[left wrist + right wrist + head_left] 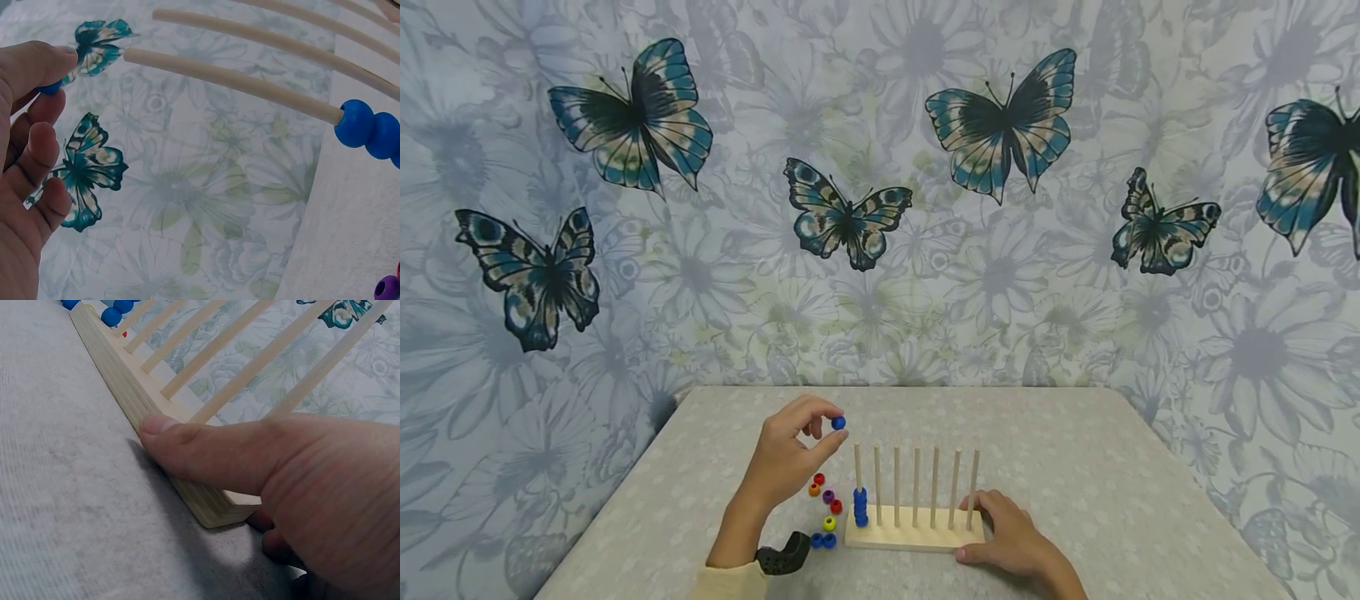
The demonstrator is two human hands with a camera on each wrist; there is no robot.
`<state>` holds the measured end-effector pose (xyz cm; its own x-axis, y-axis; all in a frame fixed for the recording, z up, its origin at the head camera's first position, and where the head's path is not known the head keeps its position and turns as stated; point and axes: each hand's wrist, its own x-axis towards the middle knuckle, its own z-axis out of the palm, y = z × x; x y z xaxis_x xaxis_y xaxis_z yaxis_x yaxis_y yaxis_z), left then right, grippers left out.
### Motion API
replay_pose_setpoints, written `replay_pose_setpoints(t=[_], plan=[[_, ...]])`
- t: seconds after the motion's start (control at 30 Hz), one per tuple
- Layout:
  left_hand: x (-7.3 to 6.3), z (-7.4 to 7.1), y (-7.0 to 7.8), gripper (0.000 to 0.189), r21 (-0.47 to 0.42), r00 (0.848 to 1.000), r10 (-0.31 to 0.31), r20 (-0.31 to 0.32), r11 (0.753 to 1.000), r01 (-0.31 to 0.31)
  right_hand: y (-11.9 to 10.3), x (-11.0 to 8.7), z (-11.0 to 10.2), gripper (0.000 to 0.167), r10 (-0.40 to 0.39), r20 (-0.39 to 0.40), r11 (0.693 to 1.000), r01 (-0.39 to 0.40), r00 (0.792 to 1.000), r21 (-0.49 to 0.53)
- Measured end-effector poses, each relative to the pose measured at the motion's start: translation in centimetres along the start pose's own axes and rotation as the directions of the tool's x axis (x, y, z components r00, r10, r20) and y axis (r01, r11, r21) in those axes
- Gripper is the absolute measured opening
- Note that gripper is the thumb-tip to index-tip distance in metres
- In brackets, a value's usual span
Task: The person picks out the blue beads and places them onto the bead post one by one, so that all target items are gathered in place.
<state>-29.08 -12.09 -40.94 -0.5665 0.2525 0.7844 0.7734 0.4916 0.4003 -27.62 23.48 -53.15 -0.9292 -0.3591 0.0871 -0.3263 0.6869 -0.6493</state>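
Between thumb and index finger, my left hand (782, 454) pinches a blue bead (838, 423), up and to the left of the leftmost peg's tip. That peg (231, 84) carries a stack of several blue beads (860, 507) at its lower end. It stands on a light wooden base (913, 540) with several upright pegs in a row; the others are bare. My right hand (1011, 537) grips the right end of this base, its thumb (200, 450) along the front edge and fingers around the far side.
Loose beads lie left of the base: two blue beads (823, 541), a yellow one (829, 523), red ones (836, 506), a purple one (828, 496) and an orange one (814, 490). A patterned cloth covers the table (1045, 433), which meets a butterfly-papered wall (865, 333).
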Motion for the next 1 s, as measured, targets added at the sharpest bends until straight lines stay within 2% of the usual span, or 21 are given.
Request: replay_pose_setpoints(t=[0.33, 0.67, 1.0], plan=[[0.0, -0.5, -0.1, 0.024, 0.028, 0.998, -0.011, 0.060, 1.000, 0.009, -0.4, 0.9, 0.4, 0.054, -0.002, 0.005, 1.000, 0.002, 1.000, 0.005], [-0.2, 0.6, -0.5, 0.026, 0.010, 0.994, -0.032, 0.105, 0.999, 0.031, -0.2, 0.2, 0.1, 0.056, 0.031, 0.017, 0.999, -0.031, 0.999, 0.014], [-0.3, 1.3, -0.4, 0.023, -0.006, 0.990, -0.024, 0.141, 1.000, 0.026, 0.1, 0.0, 0.0, 0.056, 0.040, 0.010, 0.999, -0.040, 0.999, 0.005]])
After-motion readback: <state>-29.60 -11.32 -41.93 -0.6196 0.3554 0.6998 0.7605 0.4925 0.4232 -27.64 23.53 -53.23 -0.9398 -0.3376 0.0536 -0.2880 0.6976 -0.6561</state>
